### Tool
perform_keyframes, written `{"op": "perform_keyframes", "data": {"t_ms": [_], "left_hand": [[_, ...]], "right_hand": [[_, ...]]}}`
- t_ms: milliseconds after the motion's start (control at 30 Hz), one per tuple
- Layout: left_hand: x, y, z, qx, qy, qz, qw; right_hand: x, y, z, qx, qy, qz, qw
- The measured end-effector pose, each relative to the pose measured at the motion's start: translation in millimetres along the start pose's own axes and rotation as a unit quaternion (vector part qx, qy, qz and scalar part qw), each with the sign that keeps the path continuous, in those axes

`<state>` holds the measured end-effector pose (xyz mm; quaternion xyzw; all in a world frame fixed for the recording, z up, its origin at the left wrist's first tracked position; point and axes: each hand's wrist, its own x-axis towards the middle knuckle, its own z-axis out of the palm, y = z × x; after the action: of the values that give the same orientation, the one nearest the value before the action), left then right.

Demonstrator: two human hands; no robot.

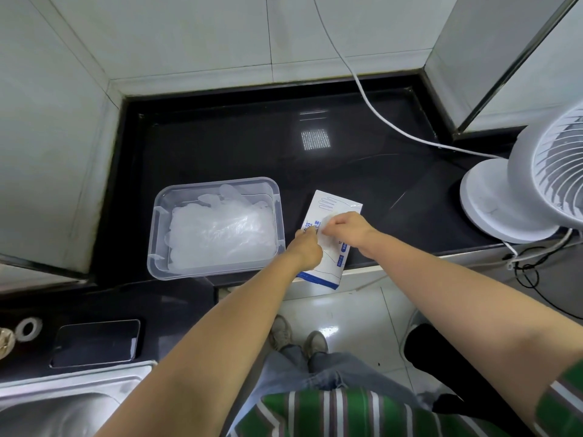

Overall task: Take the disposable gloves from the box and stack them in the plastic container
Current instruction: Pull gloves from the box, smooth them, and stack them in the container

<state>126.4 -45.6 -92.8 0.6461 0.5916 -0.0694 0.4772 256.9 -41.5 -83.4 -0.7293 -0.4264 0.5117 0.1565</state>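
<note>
A white and blue glove box (334, 207) lies flat on the black counter, its near end over the counter's edge. Both my hands are on top of it. My left hand (306, 250) holds the box's left side with curled fingers. My right hand (345, 227) pinches a thin clear glove (325, 238) at the box's opening. To the left stands a clear plastic container (157, 247) with a pile of translucent gloves (220, 234) lying in it.
A white fan (520, 190) stands at the right of the counter, its cable (378, 115) running across the back. A dark phone (94, 342) and a tape roll (29, 328) lie near the steel sink (63, 405) at lower left.
</note>
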Motion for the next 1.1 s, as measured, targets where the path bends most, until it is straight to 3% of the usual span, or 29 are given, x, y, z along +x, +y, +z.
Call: {"op": "perform_keyframes", "data": {"t_ms": [100,333,500,667,867,967,1033,1100], "left_hand": [[1,2,0,-0.001,0.002,-0.002,1.0],[1,4,0,0.002,-0.002,0.0,1.0],[2,4,-3,-0.017,-0.005,0.004,1.0],[3,3,0,-0.01,-0.007,0.008,1.0],[-3,5,-3,-0.02,-0.023,0.012,0.999],[-3,7,-8,-0.04,-0.017,0.016,0.999],[-5,13,-13,-0.088,0.008,0.005,0.996],[-13,23,-22,-0.284,0.044,-0.024,0.957]], "right_hand": [[-5,-1,-8,0.124,-0.008,-0.004,0.992],[-3,-2,-10,0.052,-0.013,-0.042,0.998],[-4,-3,-15,0.155,0.034,-0.083,0.984],[-10,1,-13,0.197,-0.016,-0.068,0.978],[-18,-34,-29,0.303,0.068,-0.102,0.945],[-21,-36,-38,0.32,0.037,-0.105,0.941],[-21,-29,-41,0.314,0.03,-0.108,0.943],[-19,-21,-44,0.326,0.047,-0.116,0.937]]}}
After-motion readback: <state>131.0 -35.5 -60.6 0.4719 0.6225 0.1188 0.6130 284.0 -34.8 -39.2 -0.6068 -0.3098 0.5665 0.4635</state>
